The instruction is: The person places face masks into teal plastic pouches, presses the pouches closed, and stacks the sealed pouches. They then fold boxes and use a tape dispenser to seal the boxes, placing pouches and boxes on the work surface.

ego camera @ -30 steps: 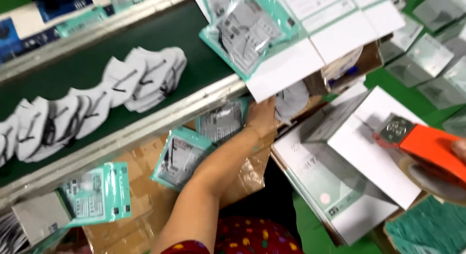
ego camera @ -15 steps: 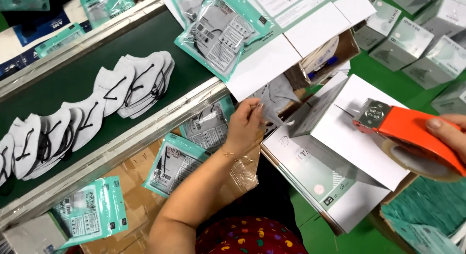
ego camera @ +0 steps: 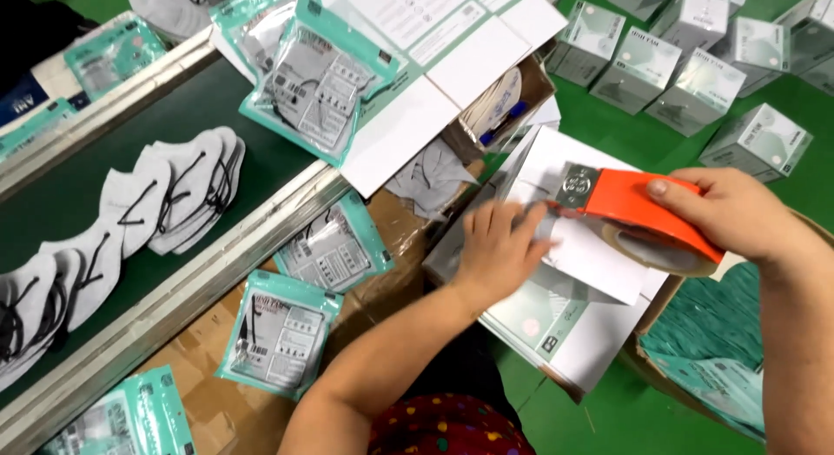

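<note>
Head view: my left hand point(ego camera: 499, 251) lies flat, fingers spread, pressing down the flaps of a white box point(ego camera: 569, 272) at the middle of the worktop. My right hand point(ego camera: 738, 216) is closed around an orange tape gun point(ego camera: 634, 213), its metal nose touching the box top just beside my left fingertips. A strip of clear tape looks begun at the seam, though glare makes it hard to say how far it runs; I judge the sealing barely started, with most of the seam left to cover. On the green worktop point(ego camera: 643, 142) beyond, several closed boxes point(ego camera: 695, 64) stand apart from one another, seemingly finished. To the left, white masks point(ego camera: 165, 194) lie overlapped on a dark belt point(ego camera: 78, 185), and teal pouches point(ego camera: 334, 246) rest on brown cardboard point(ego camera: 208, 394) below the belt's rail. An open carton point(ego camera: 512, 99) behind the box shows more goods inside. A teal stack point(ego camera: 721, 333) sits in a box at lower right.
</note>
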